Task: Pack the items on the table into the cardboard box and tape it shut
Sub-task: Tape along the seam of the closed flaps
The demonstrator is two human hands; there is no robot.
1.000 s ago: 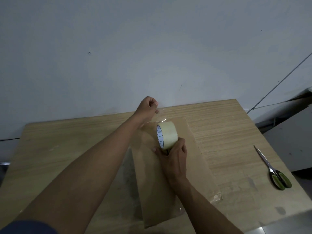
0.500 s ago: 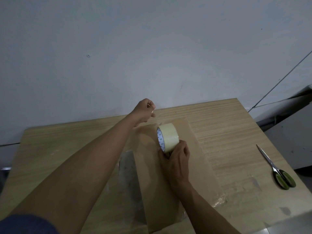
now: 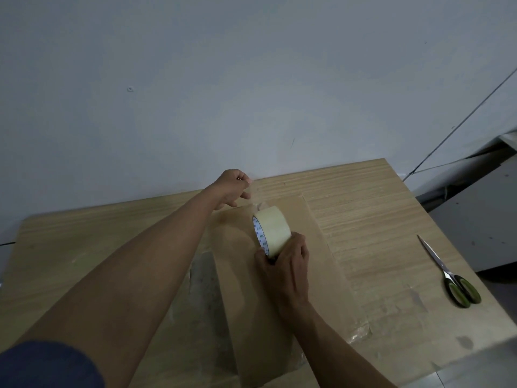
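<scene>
Head view: at centre frame the right hand grips the tape roll, which stands on edge on the closed cardboard box. Just above it, the left hand pinches the clear tape end between thumb and forefinger. Scissors lie on the table at right, well apart from the box.

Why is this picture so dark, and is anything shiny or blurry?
Head view: the light is dim and flat, so shadows are soft; head view: glare shows only on the clear tape at the cardboard box's near right corner; head view: the tape roll and scissors look sharp, not blurred.
</scene>
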